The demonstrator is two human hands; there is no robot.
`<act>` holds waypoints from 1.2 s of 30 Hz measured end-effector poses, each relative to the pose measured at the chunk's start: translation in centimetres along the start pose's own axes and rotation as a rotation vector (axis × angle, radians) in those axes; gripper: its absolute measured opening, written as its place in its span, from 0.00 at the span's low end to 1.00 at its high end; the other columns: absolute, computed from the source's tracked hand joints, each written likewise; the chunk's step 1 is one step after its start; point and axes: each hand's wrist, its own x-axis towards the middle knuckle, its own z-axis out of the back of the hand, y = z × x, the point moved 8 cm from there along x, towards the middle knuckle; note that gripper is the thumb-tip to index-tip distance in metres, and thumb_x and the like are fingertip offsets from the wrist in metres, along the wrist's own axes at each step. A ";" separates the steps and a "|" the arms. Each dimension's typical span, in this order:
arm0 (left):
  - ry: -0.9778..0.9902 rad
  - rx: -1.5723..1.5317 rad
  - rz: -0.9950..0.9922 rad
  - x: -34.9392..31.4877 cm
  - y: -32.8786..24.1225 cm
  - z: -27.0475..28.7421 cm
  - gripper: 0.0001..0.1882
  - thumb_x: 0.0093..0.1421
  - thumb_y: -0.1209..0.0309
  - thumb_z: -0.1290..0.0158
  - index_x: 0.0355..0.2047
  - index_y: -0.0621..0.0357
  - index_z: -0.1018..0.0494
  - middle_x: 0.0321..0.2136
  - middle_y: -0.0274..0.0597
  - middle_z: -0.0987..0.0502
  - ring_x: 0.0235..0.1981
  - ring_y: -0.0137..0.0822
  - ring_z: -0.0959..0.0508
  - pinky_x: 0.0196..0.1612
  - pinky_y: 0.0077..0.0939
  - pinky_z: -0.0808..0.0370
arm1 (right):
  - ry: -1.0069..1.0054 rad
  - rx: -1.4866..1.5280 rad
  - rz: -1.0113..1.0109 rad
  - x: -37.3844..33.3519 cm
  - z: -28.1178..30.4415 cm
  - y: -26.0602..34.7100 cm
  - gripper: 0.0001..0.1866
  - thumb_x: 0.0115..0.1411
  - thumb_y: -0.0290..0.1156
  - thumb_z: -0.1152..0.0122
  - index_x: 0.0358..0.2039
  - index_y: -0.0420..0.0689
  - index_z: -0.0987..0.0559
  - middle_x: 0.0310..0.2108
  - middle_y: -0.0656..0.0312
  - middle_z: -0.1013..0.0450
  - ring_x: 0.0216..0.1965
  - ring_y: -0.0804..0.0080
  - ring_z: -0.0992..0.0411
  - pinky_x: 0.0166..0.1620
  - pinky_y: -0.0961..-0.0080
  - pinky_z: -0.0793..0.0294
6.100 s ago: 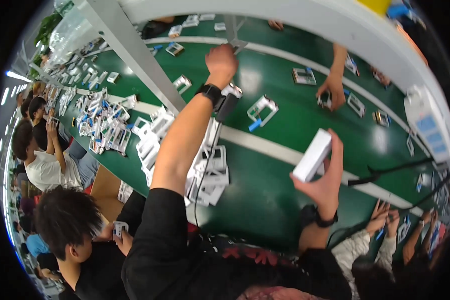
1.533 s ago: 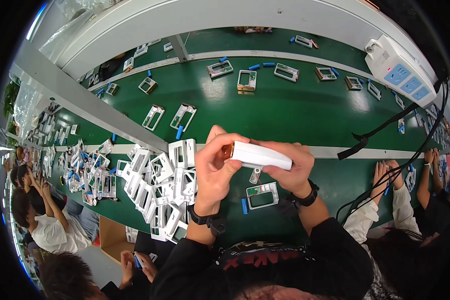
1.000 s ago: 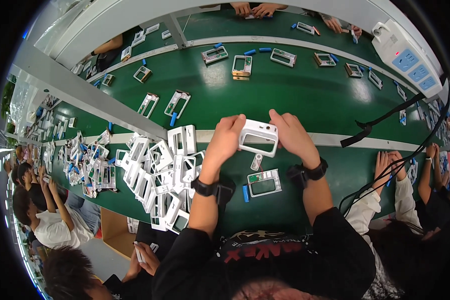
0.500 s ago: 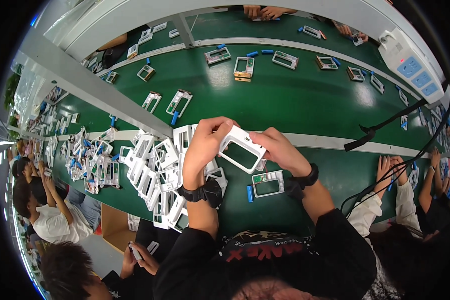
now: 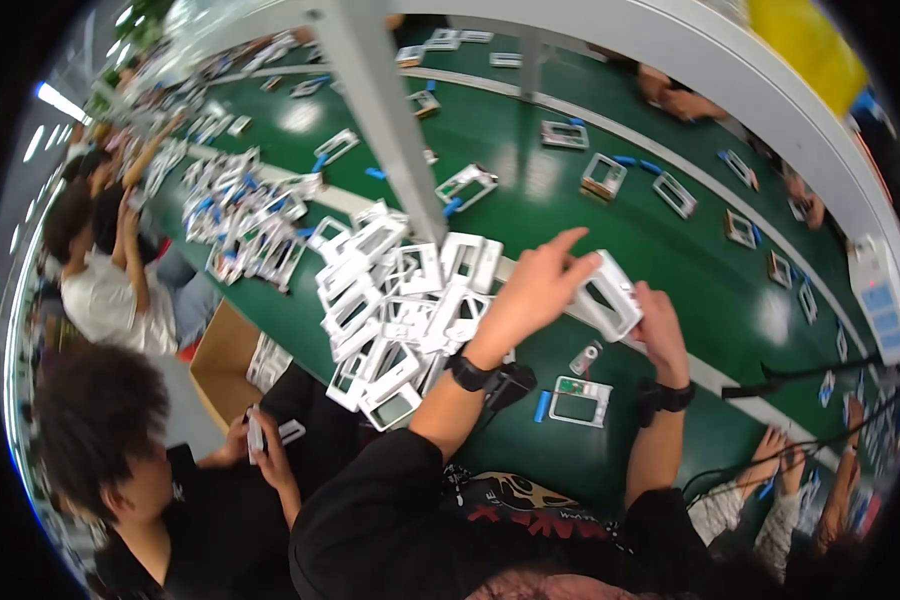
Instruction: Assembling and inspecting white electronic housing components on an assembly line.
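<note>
My right hand (image 5: pixel 662 325) grips the lower right side of a white rectangular plastic frame (image 5: pixel 625 290), held tilted above the green table. At the frame's left edge is my left hand (image 5: pixel 535 285), index finger stretched out and thumb apart, the thumb close to or touching the frame. Its other fingers are partly hidden. Below the hands lies another white frame with a green circuit board (image 5: pixel 572 387), a blue cylindrical cell (image 5: pixel 542 406) beside it. Between that and my hands is a small pale part (image 5: pixel 586 357) with a round detail.
A heap of white frames (image 5: pixel 390 300) lies to my left, and a pile with blue cells (image 5: pixel 245 215) beyond it. A grey post (image 5: pixel 385 110) rises ahead. Black cables (image 5: pixel 800 440) hang at right. A co-worker (image 5: pixel 150 470) sits at left near a cardboard box (image 5: pixel 220 355).
The view has swung, shifting the scene rightward. My left hand has loosened from the held frame and its index finger now points away; the right hand still holds the frame, now turned more upright.
</note>
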 end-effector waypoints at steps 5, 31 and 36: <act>-0.153 0.271 -0.205 -5.0 -2.2 2.6 0.27 0.61 0.59 0.46 0.56 0.62 0.33 0.39 0.57 0.22 0.35 0.48 0.20 0.39 0.37 0.24 | 0.041 -0.314 -0.050 5.6 4.6 -6.7 0.24 0.66 0.49 0.49 0.24 0.40 0.25 0.13 0.69 0.33 0.12 0.83 0.39 0.16 0.83 0.44; 0.235 0.501 -0.228 -17.8 7.6 -5.0 0.30 0.49 0.72 0.37 0.53 0.59 0.34 0.53 0.49 0.34 0.50 0.51 0.30 0.51 0.38 0.29 | 0.171 -0.931 0.059 -9.9 -2.1 -6.3 0.21 0.46 0.30 0.29 0.42 0.42 0.24 0.32 0.56 0.27 0.34 0.66 0.27 0.39 0.72 0.27; 0.110 0.486 -0.243 -16.9 7.3 -5.1 0.34 0.50 0.71 0.36 0.56 0.60 0.39 0.45 0.50 0.28 0.43 0.53 0.25 0.43 0.41 0.27 | 0.171 -0.889 0.063 -9.5 -3.0 -5.9 0.15 0.46 0.29 0.31 0.35 0.42 0.23 0.37 0.51 0.26 0.36 0.51 0.26 0.40 0.64 0.27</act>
